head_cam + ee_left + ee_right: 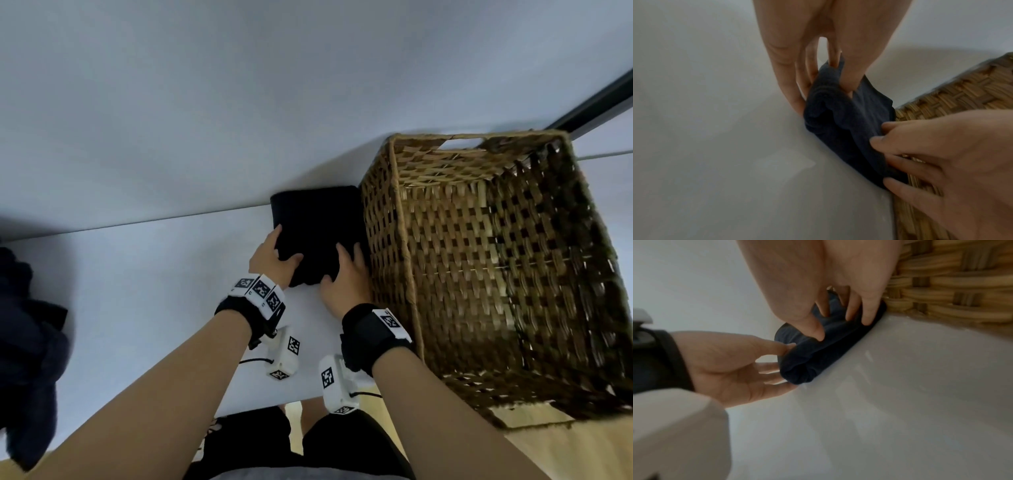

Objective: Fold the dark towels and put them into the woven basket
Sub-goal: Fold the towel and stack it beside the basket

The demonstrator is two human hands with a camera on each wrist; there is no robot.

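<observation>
At centre frame, touching the brown woven rectangular basket (479, 260), our left hand (270, 260) and right hand (342, 277) each clasp the folded dark soft towel (318, 233), which we judge light and floppy, best lifted with fingers underneath both near corners.

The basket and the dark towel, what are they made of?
The basket looks woven from tan plant strips, maybe wicker or seagrass, crossing with gaps between. The dark towel looks like soft, matte cloth, probably cotton; it bunches where the left hand and right hand grip it.
</observation>
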